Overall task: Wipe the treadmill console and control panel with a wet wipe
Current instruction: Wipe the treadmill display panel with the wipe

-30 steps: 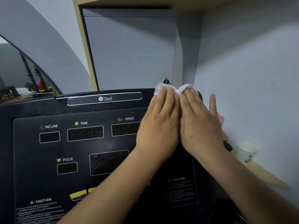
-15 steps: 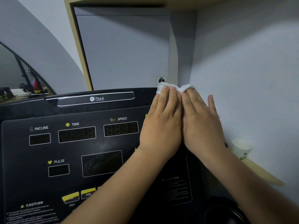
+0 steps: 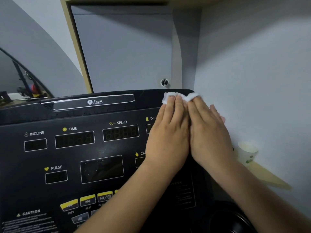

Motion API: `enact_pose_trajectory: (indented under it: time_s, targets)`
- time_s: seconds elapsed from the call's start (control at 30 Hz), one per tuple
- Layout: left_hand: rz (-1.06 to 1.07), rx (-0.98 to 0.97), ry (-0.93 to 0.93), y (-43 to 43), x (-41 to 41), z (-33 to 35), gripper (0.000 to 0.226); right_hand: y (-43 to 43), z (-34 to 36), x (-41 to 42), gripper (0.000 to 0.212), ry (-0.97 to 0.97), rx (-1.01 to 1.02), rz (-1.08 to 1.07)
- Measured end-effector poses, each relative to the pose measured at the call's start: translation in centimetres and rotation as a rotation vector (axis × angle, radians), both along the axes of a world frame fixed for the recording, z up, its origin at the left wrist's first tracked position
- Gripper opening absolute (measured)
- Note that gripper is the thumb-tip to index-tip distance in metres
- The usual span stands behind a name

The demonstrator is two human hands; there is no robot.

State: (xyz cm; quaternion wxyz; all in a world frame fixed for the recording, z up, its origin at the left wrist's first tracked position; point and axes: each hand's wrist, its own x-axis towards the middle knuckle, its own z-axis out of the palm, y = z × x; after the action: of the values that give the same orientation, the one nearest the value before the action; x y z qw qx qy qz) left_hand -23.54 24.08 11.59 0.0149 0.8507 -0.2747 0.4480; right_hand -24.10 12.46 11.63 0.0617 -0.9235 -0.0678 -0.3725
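The black treadmill console (image 3: pixel 101 158) fills the lower left, with INCLINE, TIME, SPEED and PULSE displays and yellow buttons. A white wet wipe (image 3: pixel 168 95) lies on the console's top right corner, mostly hidden under my fingers. My left hand (image 3: pixel 167 137) and my right hand (image 3: pixel 207 133) lie side by side with straight fingers and press flat on the wipe. Only the wipe's crumpled top edge shows past my fingertips.
A grey wall (image 3: pixel 252 81) stands close on the right of the console. A paper cup (image 3: pixel 247 151) sits on a wooden ledge by that wall. A grey cabinet door with a small knob (image 3: pixel 164 82) is just behind the console. A round cup holder (image 3: pixel 230 219) sits at the lower right.
Both hands, pressed on the wipe, have stayed at the console's top right corner, sliding only slightly. The view has shifted, so the console labels DIST and CAL now show.
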Motion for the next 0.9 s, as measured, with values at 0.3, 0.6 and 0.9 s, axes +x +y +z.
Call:
enact_pose_trajectory:
  time_s: [0.3, 0.6, 0.9]
  targets:
    - [-0.016, 0.030, 0.050, 0.4, -0.7, -1.0, 0.056, -0.1, -1.3, -1.0, 0.053, -0.012, -0.008, 0.022]
    - [-0.007, 0.099, 0.073, 2.0, -2.1, -3.6, 0.056, 0.1, -4.1, -3.0, 0.055, -0.065, -0.026, 0.035]
    - [0.020, -0.016, 0.068, 1.4, -1.5, -1.7, 0.057, 0.7, -2.1, -1.2, 0.056, -0.055, -0.057, 0.014]
